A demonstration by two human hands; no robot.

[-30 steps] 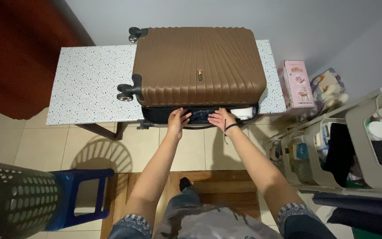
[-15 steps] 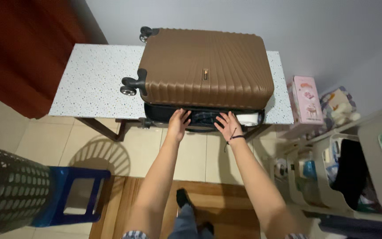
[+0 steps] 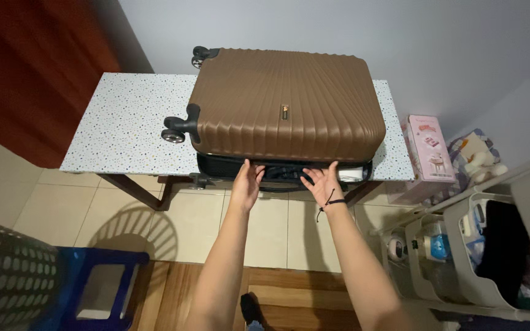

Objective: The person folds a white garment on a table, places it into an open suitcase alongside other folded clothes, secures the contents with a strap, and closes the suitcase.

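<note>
Contents of brown ribbed suitcase (image 3: 284,104) mostly hidden: only dark fabric (image 3: 284,173) and a white item (image 3: 351,174) visible in the narrow gap under the lid. Resting on speckled table (image 3: 130,125), overhanging the near edge. Left hand (image 3: 246,181) and right hand (image 3: 322,182) spread-fingered at the gap, gripping nothing. Pink box (image 3: 427,147) right; blue stool (image 3: 96,288) lower left.

A tall pink carton (image 3: 429,150) stands on the floor just right of the table (image 3: 124,132), against the grey wall; its front shows a small picture in pink, white and brown tones. A small gold rectangular badge (image 3: 285,112) sits at the centre of the brown suitcase lid (image 3: 283,104). Small white-and-blue containers (image 3: 435,245) sit in the grey rack, lower right; details too small to tell.
</note>
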